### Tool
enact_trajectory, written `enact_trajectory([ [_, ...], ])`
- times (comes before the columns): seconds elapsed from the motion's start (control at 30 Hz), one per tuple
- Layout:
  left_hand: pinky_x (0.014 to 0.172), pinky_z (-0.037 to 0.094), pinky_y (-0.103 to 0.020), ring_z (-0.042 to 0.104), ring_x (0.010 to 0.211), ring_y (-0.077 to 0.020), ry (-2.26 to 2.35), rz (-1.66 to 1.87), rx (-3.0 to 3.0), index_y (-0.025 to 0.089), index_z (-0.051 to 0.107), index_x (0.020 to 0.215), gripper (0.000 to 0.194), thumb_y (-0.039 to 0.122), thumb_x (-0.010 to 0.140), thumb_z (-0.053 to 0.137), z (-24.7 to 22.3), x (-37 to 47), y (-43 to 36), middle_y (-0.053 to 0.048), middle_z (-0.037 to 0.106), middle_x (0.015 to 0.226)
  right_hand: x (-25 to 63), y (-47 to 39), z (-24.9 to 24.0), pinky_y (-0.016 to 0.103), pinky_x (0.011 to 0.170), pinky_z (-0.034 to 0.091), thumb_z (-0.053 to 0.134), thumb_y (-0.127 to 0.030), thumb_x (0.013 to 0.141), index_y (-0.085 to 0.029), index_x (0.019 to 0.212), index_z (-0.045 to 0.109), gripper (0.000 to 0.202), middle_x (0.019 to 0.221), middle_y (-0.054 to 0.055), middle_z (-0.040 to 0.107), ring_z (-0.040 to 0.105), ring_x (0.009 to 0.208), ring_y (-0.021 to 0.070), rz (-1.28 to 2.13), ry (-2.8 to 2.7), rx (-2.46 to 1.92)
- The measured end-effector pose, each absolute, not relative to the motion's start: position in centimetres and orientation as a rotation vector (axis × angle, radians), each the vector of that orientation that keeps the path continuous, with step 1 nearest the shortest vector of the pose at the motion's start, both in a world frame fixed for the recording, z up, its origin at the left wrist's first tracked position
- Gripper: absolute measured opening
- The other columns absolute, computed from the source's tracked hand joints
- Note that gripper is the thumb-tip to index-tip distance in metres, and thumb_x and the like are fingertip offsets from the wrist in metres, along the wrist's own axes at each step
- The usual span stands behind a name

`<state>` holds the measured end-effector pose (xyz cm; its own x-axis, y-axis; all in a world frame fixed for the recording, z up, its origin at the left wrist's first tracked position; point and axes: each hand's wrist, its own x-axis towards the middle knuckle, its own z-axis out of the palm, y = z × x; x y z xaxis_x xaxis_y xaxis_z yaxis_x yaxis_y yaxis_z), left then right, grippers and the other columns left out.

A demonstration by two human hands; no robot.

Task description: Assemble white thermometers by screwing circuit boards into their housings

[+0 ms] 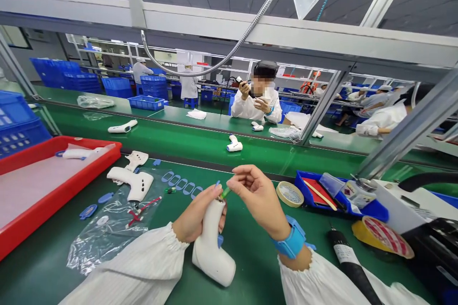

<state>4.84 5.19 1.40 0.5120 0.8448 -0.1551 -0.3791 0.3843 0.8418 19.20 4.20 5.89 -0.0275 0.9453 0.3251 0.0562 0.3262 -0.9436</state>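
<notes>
My left hand is wrapped round the handle of a white gun-shaped thermometer housing, its wide head pointing down toward the bench. At the open top of the handle a small green part sticks out. My right hand, with a blue wrist strap, has its thumb and fingers curled at that green part and seems to pinch its end; the exact contact is partly hidden. Left of my hands, another white housing half lies near a plastic bag with red-and-white wire leads.
A red tray stands at left. Several blue oval frames lie in a row. A tape roll, a blue bin and an electric screwdriver are at right. Beyond runs a green conveyor with thermometers; a co-worker sits opposite.
</notes>
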Motion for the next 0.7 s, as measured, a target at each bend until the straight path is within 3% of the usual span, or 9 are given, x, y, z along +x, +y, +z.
enact_trajectory([
  [0.17, 0.038, 0.043, -0.020, 0.052, 0.037, -0.0098, 0.652, 0.833, 0.861, 0.019, 0.045, 0.077, 0.035, 0.052, 0.076, 0.056, 1.3, 4.7, 5.1, 0.003, 0.056, 0.055, 19.2, 4.3, 5.7, 0.029, 0.066, 0.047, 0.067, -0.032, 0.073, -0.020, 0.096, 0.048, 0.032, 0.071, -0.002, 0.061, 0.058, 0.067, 0.0125, 0.936, -1.545, -1.061],
  [0.3, 0.036, 0.043, -0.020, 0.052, 0.038, -0.0104, 0.653, 0.790, 0.902, 0.019, 0.046, 0.077, 0.040, 0.057, 0.074, 0.057, 1.1, 4.7, 5.2, 0.002, 0.056, 0.055, 19.6, 4.2, 6.0, 0.027, 0.062, 0.046, 0.068, -0.034, 0.071, -0.019, 0.079, 0.051, 0.024, 0.068, -0.002, 0.061, 0.056, 0.064, 0.0122, 1.061, -1.627, -1.071],
  [0.4, 0.034, 0.041, -0.020, 0.049, 0.035, -0.0095, 0.644, 0.840, 0.929, 0.018, 0.046, 0.073, 0.045, 0.062, 0.075, 0.051, 1.4, 4.8, 5.1, 0.003, 0.054, 0.053, 19.5, 4.1, 6.1, 0.027, 0.066, 0.046, 0.060, -0.038, 0.078, -0.017, 0.068, 0.057, 0.024, 0.067, 0.001, 0.061, 0.057, 0.066, 0.0133, 1.101, -1.646, -1.073],
  [0.5, 0.035, 0.039, -0.018, 0.047, 0.036, -0.0082, 0.640, 0.963, 0.990, 0.019, 0.043, 0.072, 0.037, 0.054, 0.078, 0.052, 2.1, 4.8, 4.7, 0.004, 0.053, 0.053, 18.8, 3.9, 5.7, 0.028, 0.074, 0.045, 0.051, -0.044, 0.083, -0.018, 0.079, 0.061, 0.028, 0.082, 0.003, 0.062, 0.057, 0.081, 0.0153, 1.028, -1.484, -1.058],
  [0.6, 0.040, 0.042, -0.019, 0.050, 0.041, -0.0094, 0.635, 1.087, 1.150, 0.020, 0.047, 0.077, 0.029, 0.049, 0.082, 0.050, 2.6, 4.4, 4.2, 0.004, 0.054, 0.055, 17.5, 3.3, 5.2, 0.027, 0.065, 0.046, 0.044, -0.053, 0.084, -0.021, 0.100, 0.058, 0.038, 0.093, 0.004, 0.059, 0.055, 0.080, 0.0153, 1.309, -1.421, -0.992],
  [0.7, 0.044, 0.044, -0.021, 0.052, 0.046, -0.0108, 0.668, 1.197, 1.303, 0.017, 0.056, 0.077, 0.040, 0.054, 0.085, 0.041, 2.7, 3.9, 4.0, 0.001, 0.056, 0.059, 16.6, 2.7, 4.9, 0.023, 0.060, 0.044, 0.045, -0.052, 0.084, -0.026, 0.110, 0.056, 0.039, 0.098, 0.003, 0.057, 0.051, 0.078, 0.0130, 1.572, -1.469, -0.904],
])
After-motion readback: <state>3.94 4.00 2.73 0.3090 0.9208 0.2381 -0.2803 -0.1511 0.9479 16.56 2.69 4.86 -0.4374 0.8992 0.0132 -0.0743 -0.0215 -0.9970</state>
